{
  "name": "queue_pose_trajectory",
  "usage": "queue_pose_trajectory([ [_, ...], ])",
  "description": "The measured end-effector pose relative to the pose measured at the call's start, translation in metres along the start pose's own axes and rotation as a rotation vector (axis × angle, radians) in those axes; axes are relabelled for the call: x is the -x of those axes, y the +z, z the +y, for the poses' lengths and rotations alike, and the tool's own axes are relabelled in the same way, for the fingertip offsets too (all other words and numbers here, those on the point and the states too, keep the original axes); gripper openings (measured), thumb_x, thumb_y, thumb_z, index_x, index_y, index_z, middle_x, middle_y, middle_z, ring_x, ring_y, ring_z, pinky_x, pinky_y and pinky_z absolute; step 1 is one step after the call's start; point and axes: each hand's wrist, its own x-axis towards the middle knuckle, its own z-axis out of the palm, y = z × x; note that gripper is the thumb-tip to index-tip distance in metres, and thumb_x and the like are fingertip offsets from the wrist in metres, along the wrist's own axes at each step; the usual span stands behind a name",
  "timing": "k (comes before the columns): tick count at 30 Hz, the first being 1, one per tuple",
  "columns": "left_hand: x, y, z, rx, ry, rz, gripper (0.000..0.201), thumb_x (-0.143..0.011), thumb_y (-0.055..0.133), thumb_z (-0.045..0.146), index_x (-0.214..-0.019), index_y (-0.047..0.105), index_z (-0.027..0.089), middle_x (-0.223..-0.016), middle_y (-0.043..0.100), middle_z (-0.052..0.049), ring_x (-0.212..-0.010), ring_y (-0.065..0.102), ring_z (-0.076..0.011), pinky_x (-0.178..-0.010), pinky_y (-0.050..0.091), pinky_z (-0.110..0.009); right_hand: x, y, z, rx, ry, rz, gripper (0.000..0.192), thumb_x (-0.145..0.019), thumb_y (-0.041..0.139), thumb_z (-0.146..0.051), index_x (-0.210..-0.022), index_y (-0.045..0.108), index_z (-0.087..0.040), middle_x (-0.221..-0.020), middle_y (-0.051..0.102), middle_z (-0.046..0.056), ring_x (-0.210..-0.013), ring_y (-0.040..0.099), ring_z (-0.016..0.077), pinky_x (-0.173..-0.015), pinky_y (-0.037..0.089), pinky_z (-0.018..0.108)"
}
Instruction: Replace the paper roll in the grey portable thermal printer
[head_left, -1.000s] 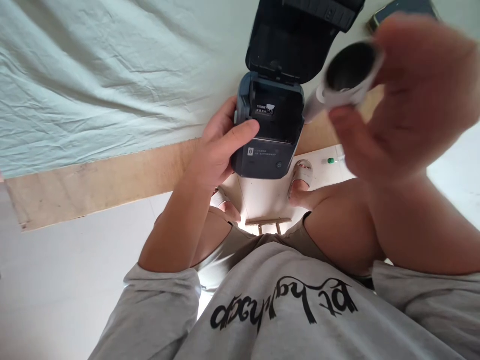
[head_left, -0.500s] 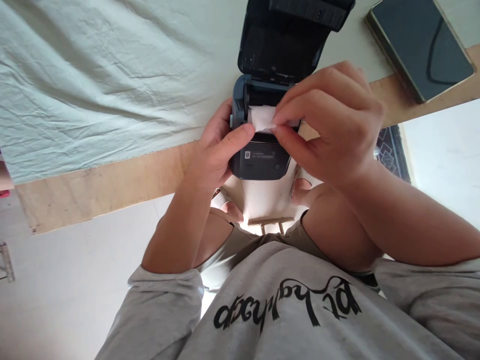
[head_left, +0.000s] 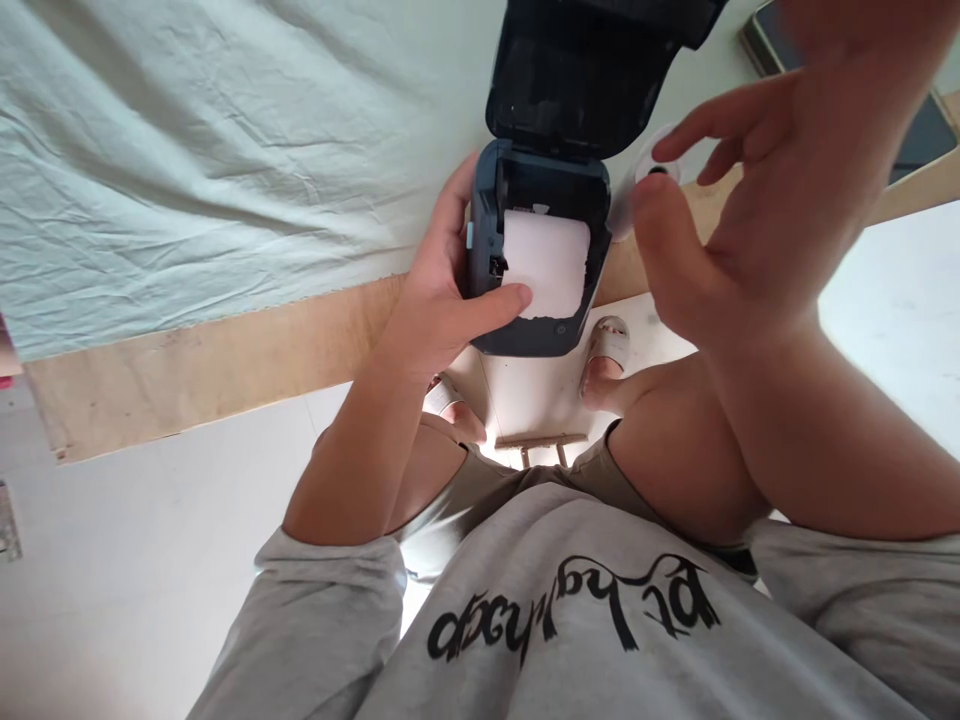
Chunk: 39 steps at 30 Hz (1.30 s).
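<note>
Pale green cloth [head_left: 225, 160] covers the table [head_left: 217, 365], leaving a bare wooden edge; the left hand [head_left: 457, 300] grips the left side of a portable label printer [head_left: 555, 183], fingers behind the body, thumb extended across the front; the thumb tip presses on a white paper strip [head_left: 547, 250], which lies out of the open bay and over the front panel. The printer sits at the table edge, above the person's feet; whether the table bears any of its weight cannot be told. The lid [head_left: 574, 80] stands fully back from the body; the step in hand appears to be securing the strip in the open bay; the next move, as judged, calls for a flat strip, steady thumb pressure and a lid path free of fingers. To the right of the printer is a white roll [head_left: 645, 163]; the right hand [head_left: 772, 200] is partly open, thumb and index finger apart across the roll; contact or grip cannot be confirmed. Farthest right, a smartphone [head_left: 926, 145] lies partly hidden behind the right hand.
</note>
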Motion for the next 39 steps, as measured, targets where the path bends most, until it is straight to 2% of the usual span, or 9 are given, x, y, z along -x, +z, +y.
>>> queue_pose_trajectory([
  [4, 0.001, -0.001, 0.000, -0.041, -0.013, 0.011, 0.067, -0.054, 0.069, 0.016, -0.114, 0.047, 0.035, -0.114, 0.053, 0.002, -0.092, 0.055, -0.0126, -0.076, 0.049, -0.024, -0.002, -0.001, -0.003, -0.134, -0.123, 0.070, 0.040, -0.076, 0.049, -0.028, -0.115, 0.040, -0.029, -0.122, 0.045, -0.002, -0.077, 0.054, 0.0048, -0.062, 0.040, 0.024],
  [7, 0.002, -0.004, -0.001, -0.054, -0.037, 0.008, 0.068, -0.054, 0.071, 0.020, -0.114, 0.046, 0.036, -0.105, 0.055, 0.001, -0.087, 0.055, -0.0124, -0.072, 0.049, -0.024, 0.004, -0.003, -0.005, -0.205, -0.145, 0.081, 0.015, -0.078, 0.047, -0.029, -0.090, 0.052, -0.023, -0.083, 0.052, 0.000, -0.066, 0.046, 0.0040, -0.054, 0.034, 0.022],
  [10, 0.002, -0.003, -0.001, -0.040, -0.022, -0.002, 0.068, -0.052, 0.074, 0.023, -0.113, 0.047, 0.035, -0.104, 0.055, 0.000, -0.094, 0.055, -0.0145, -0.078, 0.049, -0.024, 0.011, -0.004, -0.003, -0.135, -0.085, -0.045, 0.022, -0.079, 0.049, -0.030, -0.063, 0.049, -0.015, -0.054, 0.040, -0.001, -0.050, 0.032, 0.0011, -0.047, 0.022, 0.021],
  [13, 0.002, 0.002, 0.000, -0.007, 0.002, 0.014, 0.059, -0.056, 0.074, 0.031, -0.109, 0.049, 0.028, -0.099, 0.055, -0.001, -0.092, 0.056, -0.0137, -0.078, 0.050, -0.024, 0.013, -0.001, 0.002, -0.108, 0.057, -0.214, 0.036, -0.078, 0.052, -0.038, -0.054, 0.044, -0.012, -0.044, 0.034, -0.002, -0.044, 0.026, -0.0009, -0.042, 0.016, 0.018],
  [18, 0.005, 0.011, 0.006, 0.035, -0.072, 0.072, 0.027, -0.075, 0.059, 0.035, -0.096, 0.053, 0.019, -0.082, 0.054, -0.001, -0.070, 0.057, -0.0070, -0.060, 0.049, -0.020, 0.009, 0.007, 0.012, -0.104, 0.212, -0.439, 0.052, -0.074, 0.052, -0.055, -0.049, 0.041, -0.011, -0.042, 0.035, -0.002, -0.041, 0.025, -0.0013, -0.038, 0.015, 0.016],
  [26, 0.003, 0.013, 0.009, 0.082, -0.119, 0.095, 0.022, -0.074, 0.060, 0.029, -0.092, 0.054, 0.018, -0.076, 0.052, 0.000, -0.062, 0.053, -0.0063, -0.052, 0.044, -0.019, 0.005, 0.007, 0.006, -0.130, 0.376, -0.476, 0.049, -0.070, 0.057, -0.054, -0.053, 0.040, -0.011, -0.049, 0.044, 0.000, -0.045, 0.040, 0.0011, -0.039, 0.023, 0.016],
  [30, 0.002, 0.015, 0.007, 0.065, -0.076, 0.095, 0.024, -0.074, 0.059, 0.031, -0.094, 0.054, 0.019, -0.076, 0.053, -0.001, -0.060, 0.051, -0.0071, -0.051, 0.041, -0.020, 0.006, 0.010, 0.007, -0.150, 0.381, -0.477, 0.051, -0.070, 0.056, -0.058, -0.055, 0.041, -0.012, -0.051, 0.048, 0.001, -0.047, 0.045, 0.0030, -0.040, 0.027, 0.016],
  [34, 0.001, 0.020, 0.008, 0.132, 0.031, 0.070, 0.024, -0.079, 0.051, 0.034, -0.100, 0.053, 0.022, -0.093, 0.059, -0.003, -0.075, 0.056, -0.0108, -0.057, 0.043, -0.020, 0.009, 0.012, 0.012, -0.125, 0.345, -0.518, 0.057, -0.074, 0.041, -0.068, -0.064, 0.049, -0.012, -0.056, 0.051, 0.002, -0.052, 0.047, 0.0033, -0.045, 0.028, 0.018],
  [39, -0.002, 0.020, 0.008, 0.255, -0.084, 0.099, 0.035, -0.084, 0.036, 0.045, -0.101, 0.056, 0.022, -0.088, 0.062, -0.004, -0.087, 0.060, -0.0166, -0.064, 0.048, -0.026, 0.012, 0.008, 0.016, -0.031, 0.250, -0.585, 0.055, -0.081, 0.032, -0.063, -0.071, 0.053, -0.014, -0.061, 0.052, 0.002, -0.055, 0.045, 0.0044, -0.049, 0.028, 0.020],
])
